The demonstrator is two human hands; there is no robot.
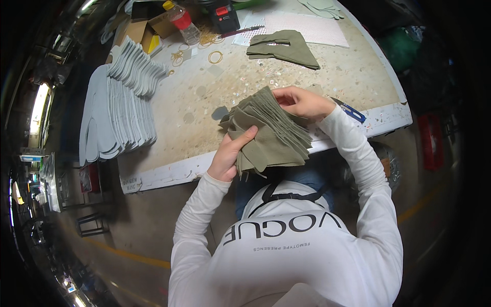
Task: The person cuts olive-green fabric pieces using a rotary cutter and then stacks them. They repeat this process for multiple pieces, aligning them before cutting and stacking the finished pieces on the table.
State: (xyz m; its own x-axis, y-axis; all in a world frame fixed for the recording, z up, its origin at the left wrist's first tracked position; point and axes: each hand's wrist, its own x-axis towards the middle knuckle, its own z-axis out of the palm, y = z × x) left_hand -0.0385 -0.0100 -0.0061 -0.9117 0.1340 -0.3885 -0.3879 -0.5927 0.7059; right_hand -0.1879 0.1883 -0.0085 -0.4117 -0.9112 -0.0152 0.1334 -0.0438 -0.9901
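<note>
A thick stack of olive-green fabric pieces point(266, 135) is held over the table's near edge, its layers fanned out along the right side. My left hand point(230, 153) grips the stack from the lower left, thumb lying across the top piece. At the upper right edge of the stack is my right hand point(303, 102), fingers bent in against the layers. Its fingertips are partly hidden by the cloth. Beyond the hands, a smaller olive fabric bundle point(284, 48) lies on the table.
Tall stacks of pale grey fabric pieces point(120, 107) stand on the table's left. A blue-handled cutter point(353, 111) lies near the right edge. Farther back are a plastic bottle point(184, 24), rubber bands point(215, 57), a black box point(223, 19) and printed sheets point(307, 28). Small scraps litter the tabletop point(169, 128).
</note>
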